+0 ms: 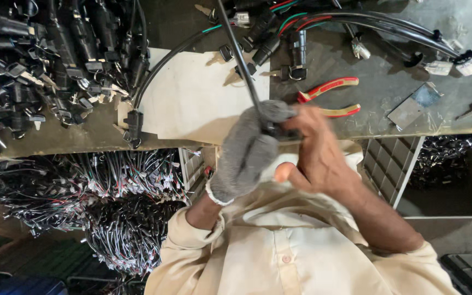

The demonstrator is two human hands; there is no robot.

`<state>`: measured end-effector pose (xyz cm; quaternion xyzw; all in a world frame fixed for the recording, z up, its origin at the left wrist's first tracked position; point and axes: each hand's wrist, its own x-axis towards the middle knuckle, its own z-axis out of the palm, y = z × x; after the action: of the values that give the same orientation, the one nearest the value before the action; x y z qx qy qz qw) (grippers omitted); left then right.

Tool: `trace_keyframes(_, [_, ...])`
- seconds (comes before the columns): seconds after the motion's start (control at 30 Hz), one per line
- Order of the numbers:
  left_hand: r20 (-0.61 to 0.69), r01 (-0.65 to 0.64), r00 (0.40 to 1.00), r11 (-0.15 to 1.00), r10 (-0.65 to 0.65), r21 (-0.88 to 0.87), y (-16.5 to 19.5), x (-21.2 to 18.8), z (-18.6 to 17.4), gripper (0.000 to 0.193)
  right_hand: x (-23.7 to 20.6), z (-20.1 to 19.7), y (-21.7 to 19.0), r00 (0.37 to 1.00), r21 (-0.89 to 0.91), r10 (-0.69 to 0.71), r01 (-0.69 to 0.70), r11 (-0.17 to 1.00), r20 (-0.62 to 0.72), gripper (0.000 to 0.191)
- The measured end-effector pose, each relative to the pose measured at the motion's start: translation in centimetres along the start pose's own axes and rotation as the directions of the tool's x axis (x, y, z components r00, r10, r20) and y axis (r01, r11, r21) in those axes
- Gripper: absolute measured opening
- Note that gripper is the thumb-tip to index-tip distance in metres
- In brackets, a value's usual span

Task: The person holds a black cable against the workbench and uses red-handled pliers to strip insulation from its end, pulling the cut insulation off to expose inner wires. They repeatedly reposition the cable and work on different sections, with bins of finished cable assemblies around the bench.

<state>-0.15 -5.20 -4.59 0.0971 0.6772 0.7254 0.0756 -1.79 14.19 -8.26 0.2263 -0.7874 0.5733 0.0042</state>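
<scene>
Cluttered grey workbench (389, 104), pale board (198, 98), red pliers (329, 95), both hands (279, 145) gripping black cable (239, 54).

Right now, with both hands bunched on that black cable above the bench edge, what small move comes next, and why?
Probably slide the gloved left hand a little up the black cable. Both it and the bare right hand are crowded on the cable's near end, while its long run toward the connectors hangs unsupported.

One head-worn camera looks steeply down from close above the person's chest. It faces the workbench (389, 93) ahead, with the hands near, at centre.
</scene>
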Motion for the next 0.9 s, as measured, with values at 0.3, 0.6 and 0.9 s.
trace_keyframes(0.3, [-0.018, -0.205, 0.976, 0.937, 0.219, 0.283, -0.7, -0.1, -1.6, 0.029, 1.3, -4.8, 2.0, 0.992, -0.799, -0.034, 0.116, 0.589, 0.119, 0.072])
trace_keyframes(0.6, [0.153, 0.166, 0.976, 0.983, -0.152, -0.079, 3.4, -0.6, -0.7, 0.032, 1.9, -4.7, 0.0, 0.990, -0.110, 0.140, -0.137, 0.985, 0.023, 0.034])
trace_keyframes(0.9, [0.079, 0.272, 0.962, 0.880, -0.262, -0.390, 3.1, -2.5, 0.5, 0.050, 3.4, -2.9, -2.2, 0.992, -0.502, -0.089, 0.120, 0.856, 0.085, 0.028])
